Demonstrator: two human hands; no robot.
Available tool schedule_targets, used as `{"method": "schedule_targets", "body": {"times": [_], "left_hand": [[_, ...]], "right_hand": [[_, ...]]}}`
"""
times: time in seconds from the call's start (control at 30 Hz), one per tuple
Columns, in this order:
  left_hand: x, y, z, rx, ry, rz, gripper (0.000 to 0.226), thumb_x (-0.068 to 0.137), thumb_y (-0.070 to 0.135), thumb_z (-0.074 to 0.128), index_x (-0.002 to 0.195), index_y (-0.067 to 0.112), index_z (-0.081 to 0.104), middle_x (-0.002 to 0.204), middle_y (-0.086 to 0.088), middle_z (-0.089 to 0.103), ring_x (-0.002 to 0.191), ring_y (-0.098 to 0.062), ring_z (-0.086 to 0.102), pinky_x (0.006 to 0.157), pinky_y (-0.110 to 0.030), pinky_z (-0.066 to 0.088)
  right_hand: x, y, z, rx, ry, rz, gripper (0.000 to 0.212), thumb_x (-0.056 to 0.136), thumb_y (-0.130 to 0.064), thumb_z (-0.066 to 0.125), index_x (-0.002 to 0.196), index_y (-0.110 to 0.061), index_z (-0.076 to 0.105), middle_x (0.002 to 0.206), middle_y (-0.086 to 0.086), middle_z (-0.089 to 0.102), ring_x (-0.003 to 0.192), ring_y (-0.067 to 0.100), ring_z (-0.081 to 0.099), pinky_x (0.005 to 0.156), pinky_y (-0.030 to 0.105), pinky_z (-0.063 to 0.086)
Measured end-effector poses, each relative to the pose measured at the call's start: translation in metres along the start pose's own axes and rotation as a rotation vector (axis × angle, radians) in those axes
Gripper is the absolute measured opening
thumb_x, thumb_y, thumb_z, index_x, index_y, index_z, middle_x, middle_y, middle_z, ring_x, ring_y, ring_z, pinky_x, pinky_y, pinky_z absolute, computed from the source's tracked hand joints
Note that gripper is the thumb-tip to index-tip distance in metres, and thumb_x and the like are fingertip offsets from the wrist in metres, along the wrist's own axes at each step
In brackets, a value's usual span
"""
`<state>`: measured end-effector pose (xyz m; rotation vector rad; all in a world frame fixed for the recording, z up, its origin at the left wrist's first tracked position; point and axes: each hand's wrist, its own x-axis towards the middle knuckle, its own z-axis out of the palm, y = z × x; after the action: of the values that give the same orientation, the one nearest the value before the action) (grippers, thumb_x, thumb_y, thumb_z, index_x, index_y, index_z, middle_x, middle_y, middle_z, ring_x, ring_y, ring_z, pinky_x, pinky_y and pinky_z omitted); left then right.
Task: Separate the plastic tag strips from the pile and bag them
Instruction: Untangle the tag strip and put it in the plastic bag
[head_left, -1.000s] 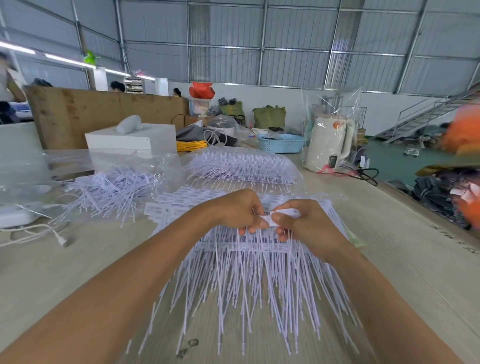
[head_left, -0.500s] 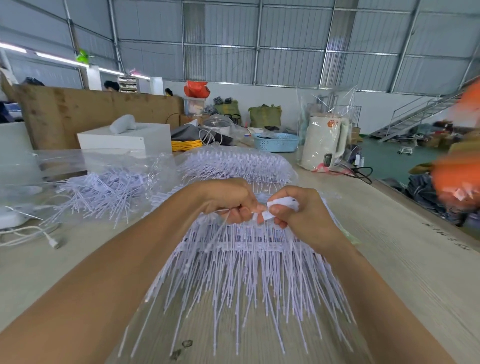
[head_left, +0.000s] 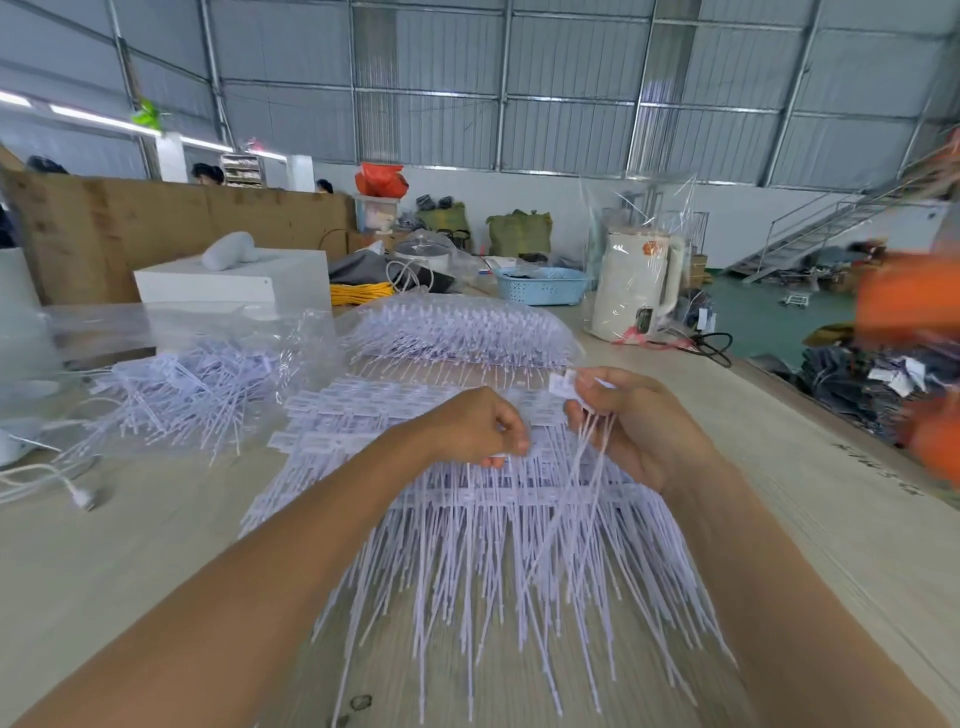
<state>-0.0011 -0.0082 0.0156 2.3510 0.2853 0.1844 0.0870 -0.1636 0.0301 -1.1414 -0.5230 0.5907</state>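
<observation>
A big pile of white plastic tag strips (head_left: 498, 561) lies fanned out on the table in front of me, label ends away from me, thin tails toward me. My right hand (head_left: 634, 421) holds a small bunch of separated tags (head_left: 563, 383) lifted above the pile, their tails hanging down past my palm. My left hand (head_left: 478, 431) rests on the pile with curled fingers pinching a tag head at its near edge. A clear plastic bag (head_left: 197, 364) holding loose tags lies to the left. A second filled bag (head_left: 457, 332) sits behind the pile.
The pale wooden table (head_left: 104, 561) carries a white cable with a plug (head_left: 78, 496) at left, a white box (head_left: 234, 283), a blue basket (head_left: 540, 286) and a bagged white kettle (head_left: 636, 283) at the back. The table's edge runs along the right.
My right hand has pulled its bunch of tags up and to the right, away from my left hand. The left hand stays low on the pile.
</observation>
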Motion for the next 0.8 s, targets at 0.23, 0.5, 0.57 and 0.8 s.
{"method": "schedule_targets", "body": {"times": [0.23, 0.5, 0.57, 0.8], "left_hand": [[-0.006, 0.014, 0.011, 0.135, 0.253, 0.068, 0.022, 0.095, 0.022, 0.053, 0.098, 0.007, 0.069, 0.099, -0.003, 0.069, 0.089, -0.015, 0.061, 0.083, -0.025, 0.048], [-0.038, 0.048, 0.033, -0.804, -0.039, -0.152, 0.029, 0.099, 0.029, 0.045, 0.090, 0.006, 0.060, 0.064, -0.006, 0.063, 0.049, -0.016, 0.060, 0.057, -0.029, 0.057], [-0.041, 0.047, 0.033, -0.888, 0.024, -0.169, 0.026, 0.099, 0.017, 0.045, 0.088, 0.003, 0.063, 0.058, -0.004, 0.054, 0.043, -0.012, 0.048, 0.048, -0.023, 0.052], [-0.051, 0.031, 0.019, -1.009, 0.228, -0.205, 0.009, 0.092, 0.002, 0.055, 0.089, 0.000, 0.063, 0.055, -0.004, 0.054, 0.038, -0.008, 0.041, 0.040, -0.016, 0.039]], "right_hand": [[0.013, -0.006, 0.003, 0.004, 0.010, 0.013, 0.017, 0.091, 0.012, 0.045, 0.096, 0.004, 0.060, 0.088, 0.014, 0.064, 0.063, 0.020, 0.062, 0.055, 0.021, 0.056], [0.021, -0.001, 0.013, 0.063, 0.049, -0.070, 0.015, 0.091, 0.008, 0.049, 0.094, 0.002, 0.063, 0.093, 0.017, 0.065, 0.060, 0.016, 0.065, 0.057, 0.020, 0.055], [0.021, -0.001, 0.016, 0.066, 0.048, -0.070, 0.015, 0.091, 0.006, 0.050, 0.096, 0.000, 0.062, 0.095, 0.016, 0.066, 0.067, 0.017, 0.065, 0.059, 0.020, 0.055], [0.008, 0.008, 0.033, -0.033, -0.069, -0.044, 0.011, 0.092, 0.002, 0.050, 0.098, -0.004, 0.058, 0.083, 0.010, 0.068, 0.072, 0.021, 0.071, 0.055, 0.032, 0.057]]}}
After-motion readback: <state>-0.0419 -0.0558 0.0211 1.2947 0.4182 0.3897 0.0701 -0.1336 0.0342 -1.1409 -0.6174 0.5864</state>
